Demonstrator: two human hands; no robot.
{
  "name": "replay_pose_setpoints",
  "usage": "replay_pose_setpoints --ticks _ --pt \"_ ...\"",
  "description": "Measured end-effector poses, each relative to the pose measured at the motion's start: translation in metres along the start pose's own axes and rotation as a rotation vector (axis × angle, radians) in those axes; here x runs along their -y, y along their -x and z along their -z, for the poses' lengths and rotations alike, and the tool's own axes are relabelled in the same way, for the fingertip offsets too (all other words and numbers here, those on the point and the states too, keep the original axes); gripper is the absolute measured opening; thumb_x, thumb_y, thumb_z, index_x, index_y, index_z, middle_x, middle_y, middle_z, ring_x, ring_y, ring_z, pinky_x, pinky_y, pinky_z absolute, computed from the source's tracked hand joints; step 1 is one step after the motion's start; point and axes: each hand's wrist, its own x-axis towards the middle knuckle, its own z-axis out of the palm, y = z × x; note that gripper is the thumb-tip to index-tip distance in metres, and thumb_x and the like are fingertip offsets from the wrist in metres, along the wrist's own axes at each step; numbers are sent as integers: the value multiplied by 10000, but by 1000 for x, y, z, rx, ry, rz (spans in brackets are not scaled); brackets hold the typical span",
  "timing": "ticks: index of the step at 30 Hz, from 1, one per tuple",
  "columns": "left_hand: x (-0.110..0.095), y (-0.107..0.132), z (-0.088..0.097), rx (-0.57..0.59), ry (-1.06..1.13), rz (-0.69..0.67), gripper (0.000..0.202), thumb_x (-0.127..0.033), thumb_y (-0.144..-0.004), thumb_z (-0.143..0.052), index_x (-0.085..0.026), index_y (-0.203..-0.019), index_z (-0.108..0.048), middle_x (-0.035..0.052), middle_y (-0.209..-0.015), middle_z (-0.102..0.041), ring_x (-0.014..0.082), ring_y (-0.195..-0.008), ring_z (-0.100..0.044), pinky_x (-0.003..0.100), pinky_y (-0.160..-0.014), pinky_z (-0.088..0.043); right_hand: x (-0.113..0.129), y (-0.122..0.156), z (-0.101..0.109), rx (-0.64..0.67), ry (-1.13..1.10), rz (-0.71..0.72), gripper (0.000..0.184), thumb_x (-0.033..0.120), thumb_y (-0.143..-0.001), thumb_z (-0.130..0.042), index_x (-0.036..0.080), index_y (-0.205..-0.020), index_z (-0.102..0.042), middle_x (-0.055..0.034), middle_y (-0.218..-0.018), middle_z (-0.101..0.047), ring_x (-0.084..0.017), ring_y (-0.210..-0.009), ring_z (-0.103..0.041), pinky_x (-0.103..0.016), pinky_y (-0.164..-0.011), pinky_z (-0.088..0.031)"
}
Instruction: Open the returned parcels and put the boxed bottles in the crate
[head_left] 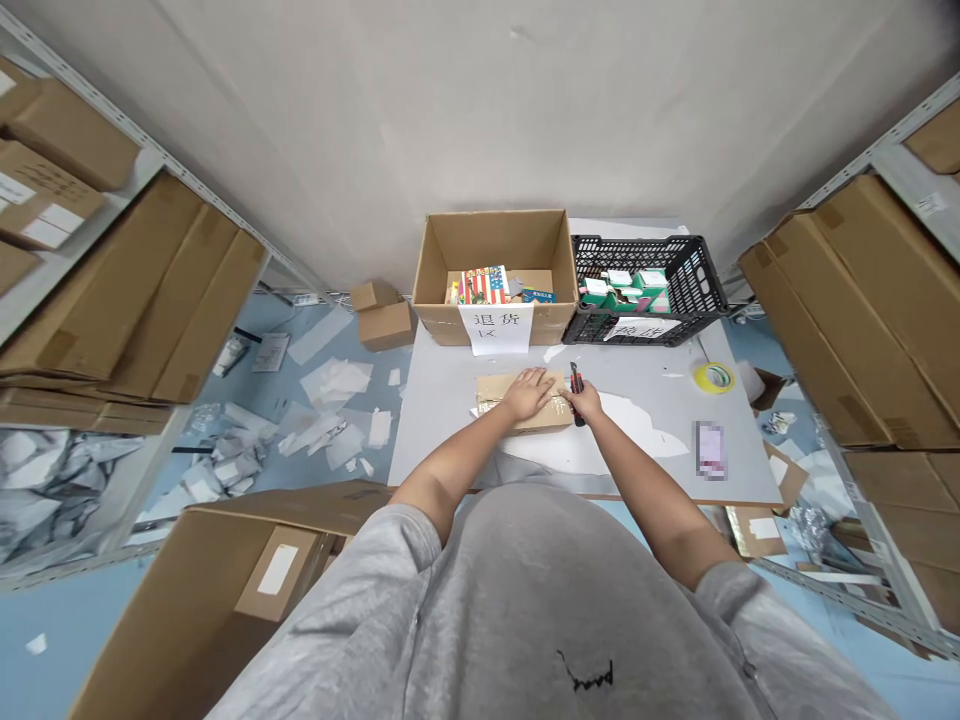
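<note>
A small taped cardboard box lies on the table close to me. On top of it my left hand rests flat, fingers stretched out. My right hand is closed around a red and black utility knife, held upright at the box's right end. The knife's tip points away from me. Under and beside the box is a torn sheet of white paper.
Behind stand an open cardboard carton with books and a black plastic crate with green-and-white boxes. Yellow tape and a blurred item lie to the right. A large carton is at lower left; loaded shelves flank both sides.
</note>
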Motion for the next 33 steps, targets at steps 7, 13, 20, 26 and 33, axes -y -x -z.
replay_pose_setpoints --ticks 7,13,20,26,33 --pt "-39 13 -11 24 -18 142 904 -820 -724 -734 -158 -1324 -602 186 -1297 -576 370 -1249 -488 472 -1065 -355 4 -11 -7 -26 -76 -120 486 366 -649 -945 225 -860 -531 56 -580 -562 -126 -465 -533 -224 -392 -455" --pt "-49 1 -11 87 -15 224 834 -755 -660 -819 -173 -1224 -623 173 -1285 -577 379 -1240 -482 459 -1020 -350 -19 10 17 106 -132 72 467 542 -909 -643 223 -1249 -624 33 -747 -644 -105 -482 -561 -204 -418 -486" --pt "-44 4 -16 85 0 185 801 -758 -677 -805 -187 -1212 -635 143 -1257 -590 360 -1224 -491 458 -998 -337 -54 41 50 295 -9 187 652 486 -969 -567 291 -1587 -490 2 -848 -715 -94 -484 -550 -192 -400 -464" --pt "-39 7 -21 56 10 127 800 -788 -733 -744 -185 -1246 -625 147 -1249 -601 354 -1211 -501 436 -980 -319 -51 36 47 313 10 178 577 422 -984 -566 289 -1546 -557 9 -815 -710 -80 -478 -524 -166 -401 -443" --pt "-42 10 -23 35 30 95 764 -745 -760 -753 -185 -1264 -627 166 -1291 -603 365 -1254 -503 474 -1047 -323 -46 42 53 322 -11 102 547 396 -955 -624 281 -1490 -616 40 -752 -685 -74 -440 -492 -161 -373 -412"
